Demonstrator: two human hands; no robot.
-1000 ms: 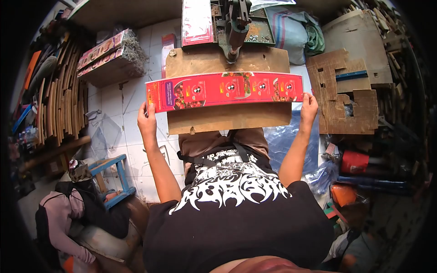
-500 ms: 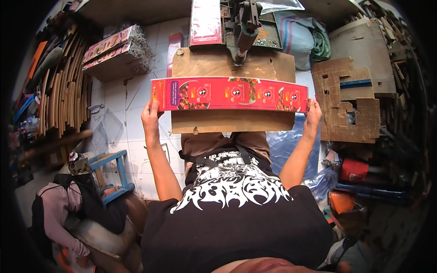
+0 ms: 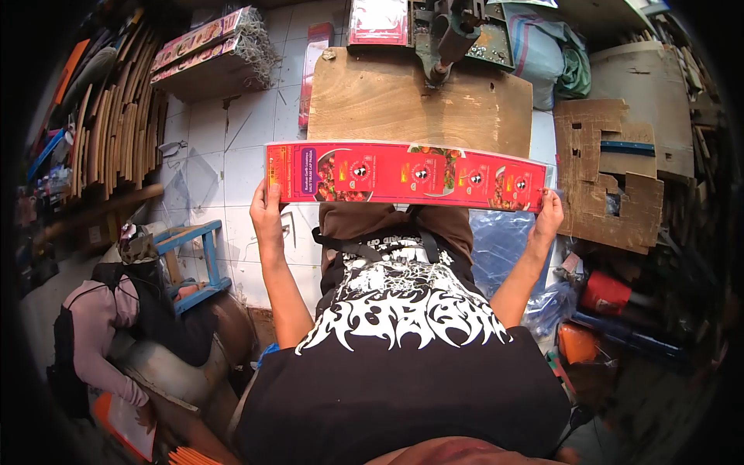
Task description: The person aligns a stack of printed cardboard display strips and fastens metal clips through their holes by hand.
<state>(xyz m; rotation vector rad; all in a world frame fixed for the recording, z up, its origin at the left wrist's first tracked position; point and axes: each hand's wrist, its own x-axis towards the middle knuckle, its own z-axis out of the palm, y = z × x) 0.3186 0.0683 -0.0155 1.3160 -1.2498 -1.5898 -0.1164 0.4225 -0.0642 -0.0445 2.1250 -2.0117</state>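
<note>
A long red printed strip (image 3: pixel 395 177) with food pictures and a purple label is stretched level in front of my lap. My left hand (image 3: pixel 267 213) pinches its left end, thumb on the front. At the right end, my right hand (image 3: pixel 549 213) grips the lower corner the same way. Beyond the strip lies a wooden board (image 3: pixel 418 101), partly hidden by it. Over the board's far edge stands a dark metal press (image 3: pixel 449 43), apart from the strip.
Red printed panels (image 3: pixel 377 23) lie left of the press, and a tray of small metal pieces (image 3: pixel 494 45) lies to its right. Wooden slats (image 3: pixel 108 147) stand at left. A cut-out wooden panel (image 3: pixel 601 174) lies at right. Another person's pink sleeve (image 3: pixel 101 341) shows lower left.
Both hands have drawn the strip toward my body, so it now covers the board's near edge. The whole view has shifted somewhat. Both grips stay as they were.
</note>
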